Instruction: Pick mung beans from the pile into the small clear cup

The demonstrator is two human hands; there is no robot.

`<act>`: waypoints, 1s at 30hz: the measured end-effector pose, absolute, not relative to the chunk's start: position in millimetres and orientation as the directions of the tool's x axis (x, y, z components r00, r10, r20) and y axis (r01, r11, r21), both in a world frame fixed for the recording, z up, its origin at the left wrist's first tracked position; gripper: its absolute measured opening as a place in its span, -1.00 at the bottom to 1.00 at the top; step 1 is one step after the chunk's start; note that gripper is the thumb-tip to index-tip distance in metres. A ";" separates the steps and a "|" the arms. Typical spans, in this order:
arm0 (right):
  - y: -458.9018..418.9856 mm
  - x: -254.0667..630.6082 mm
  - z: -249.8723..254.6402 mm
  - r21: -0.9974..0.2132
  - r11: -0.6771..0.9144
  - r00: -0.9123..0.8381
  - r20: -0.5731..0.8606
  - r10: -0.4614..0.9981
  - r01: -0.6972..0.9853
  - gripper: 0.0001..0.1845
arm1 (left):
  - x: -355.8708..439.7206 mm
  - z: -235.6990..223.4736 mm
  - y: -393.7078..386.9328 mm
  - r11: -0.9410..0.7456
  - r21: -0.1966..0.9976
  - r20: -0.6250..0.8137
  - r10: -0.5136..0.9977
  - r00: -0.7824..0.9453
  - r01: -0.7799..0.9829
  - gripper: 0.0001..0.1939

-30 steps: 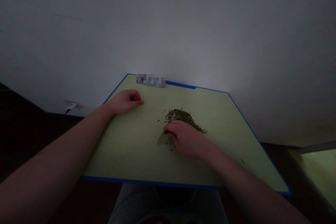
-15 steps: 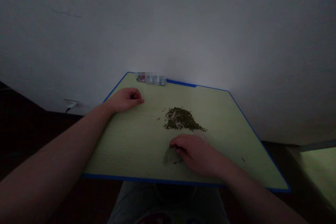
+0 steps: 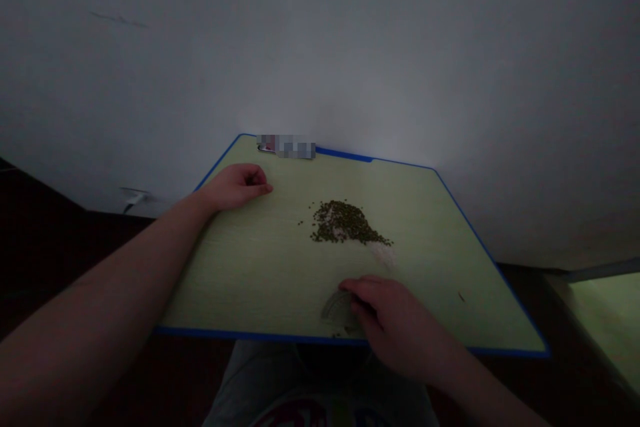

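A pile of small dark green beans (image 3: 345, 223) lies in the middle of a pale green board with a blue rim (image 3: 250, 273). My right hand (image 3: 395, 320) is near the board's front edge, fingers pressed on a clear, half-round plastic piece (image 3: 337, 310) that lies flat there with a few beans by it. My left hand (image 3: 237, 185) rests at the board's far left, curled into a loose fist with nothing visible in it. A pale smear (image 3: 383, 255) sits just below the pile.
A white wall fills the background. A small blurred object (image 3: 286, 145) lies at the board's far edge. A second green surface (image 3: 607, 313) shows at the right. A white plug or cable (image 3: 134, 197) lies by the wall at left. Dark floor surrounds the board.
My right hand has slid the clear plastic piece from the bean pile toward the board's front edge, dragging a few beans along. My left hand has stayed in place.
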State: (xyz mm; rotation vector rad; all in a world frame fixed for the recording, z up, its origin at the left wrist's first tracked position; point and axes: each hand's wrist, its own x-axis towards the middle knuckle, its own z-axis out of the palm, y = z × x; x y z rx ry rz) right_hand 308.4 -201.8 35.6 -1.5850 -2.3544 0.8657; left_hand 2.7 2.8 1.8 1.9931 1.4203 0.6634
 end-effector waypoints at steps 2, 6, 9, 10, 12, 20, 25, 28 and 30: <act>-206.0 308.8 34.9 -0.559 0.244 -0.399 -0.172 0.901 0.792 -0.61 | 2.1 0.8 3.8 -0.260 0.712 0.061 0.948 0.311 0.652 -0.68; -212.9 310.3 33.7 -0.566 0.223 -0.386 -0.186 0.903 0.794 -0.61 | 2.1 1.4 3.8 -0.255 0.711 0.054 0.949 0.310 0.656 -0.68; -215.2 311.9 33.5 -0.561 0.215 -0.380 -0.194 0.904 0.799 -0.60 | 2.0 1.7 3.4 -0.262 0.701 0.062 0.949 0.310 0.664 -0.68; -215.7 312.3 33.7 -0.562 0.211 -0.376 -0.194 0.906 0.799 -0.60 | 1.7 1.3 3.5 -0.267 0.702 0.066 0.947 0.313 0.661 -0.68; -216.6 313.4 34.1 -0.571 0.209 -0.378 -0.193 0.906 0.794 -0.60 | 0.7 -0.3 4.2 -0.273 0.713 0.071 0.945 0.321 0.646 -0.68; -223.4 319.0 33.8 -0.615 0.204 -0.378 -0.166 0.911 0.762 -0.63 | 0.3 -0.9 4.7 -0.261 0.720 0.063 0.947 0.315 0.643 -0.69; -227.2 320.5 32.4 -0.631 0.215 -0.393 -0.155 0.907 0.745 -0.63 | 0.3 -0.1 3.7 -0.263 0.724 0.068 0.947 0.314 0.637 -0.69; -229.0 321.3 30.7 -0.630 0.211 -0.386 -0.152 0.910 0.747 -0.64 | -0.3 -1.2 4.1 -0.266 0.728 0.071 0.946 0.316 0.632 -0.69; -229.6 322.0 30.1 -0.632 0.214 -0.391 -0.154 0.907 0.745 -0.65 | -0.4 -1.5 4.1 -0.275 0.729 0.078 0.943 0.324 0.626 -0.70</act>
